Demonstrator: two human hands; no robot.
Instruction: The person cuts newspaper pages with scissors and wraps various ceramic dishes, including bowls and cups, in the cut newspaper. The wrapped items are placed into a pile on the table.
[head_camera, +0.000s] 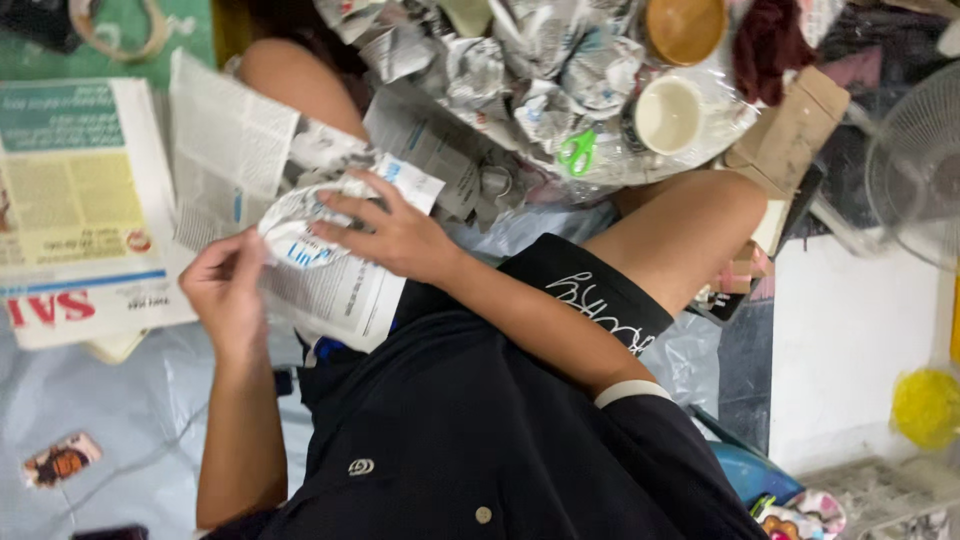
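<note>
Newspaper-wrapped round object (300, 235) held over lap, above loose newspaper sheet (340, 295); right hand (395, 235) spread flat across its top, fingers open; left hand (225, 290) pinching paper edge at its left side; crumpled newspaper balls (540, 70), green scissors (577, 152), white cup (668, 115) beyond knees; stacked newspapers (75, 200) alongside.

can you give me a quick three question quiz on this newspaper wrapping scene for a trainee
1. True or false: both hands touch the round object being wrapped in newspaper.
2. Which hand lies on top of it? A) left hand B) right hand
3. What colour are the handles of the scissors among the crumpled paper?

Key:
1. True
2. B
3. Green
</note>
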